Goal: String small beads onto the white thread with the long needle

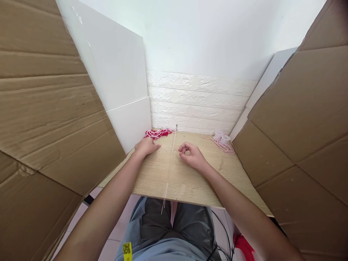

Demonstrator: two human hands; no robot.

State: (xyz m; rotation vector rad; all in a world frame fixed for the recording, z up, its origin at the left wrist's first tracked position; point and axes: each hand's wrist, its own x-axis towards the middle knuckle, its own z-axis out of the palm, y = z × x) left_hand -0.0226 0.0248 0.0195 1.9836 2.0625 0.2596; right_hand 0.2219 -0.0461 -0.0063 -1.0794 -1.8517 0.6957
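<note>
A pale pink cord [169, 170] runs from a small dark peg [176, 125] at the wall, down the wooden table, and its ends hang over the front edge. My left hand [146, 146] is closed on the left of this cord, close to a tangle of red and white cords [159, 133]. From its thumb a faint thin thread [165, 149] reaches across toward the cord. On the cord's other side my right hand [191, 156] is curled, with thumb and forefinger pinched at what seems to be the same thread. The fingertips are small and the knot area is hard to make out.
Two clear plastic cups [225, 140] stand at the back right, beside a pink and white cord bundle [223, 147]. Cardboard walls flank the wooden table [201, 188] on the left [54, 108] and right [304, 108]. White brick-pattern wall [201, 98] closes the back.
</note>
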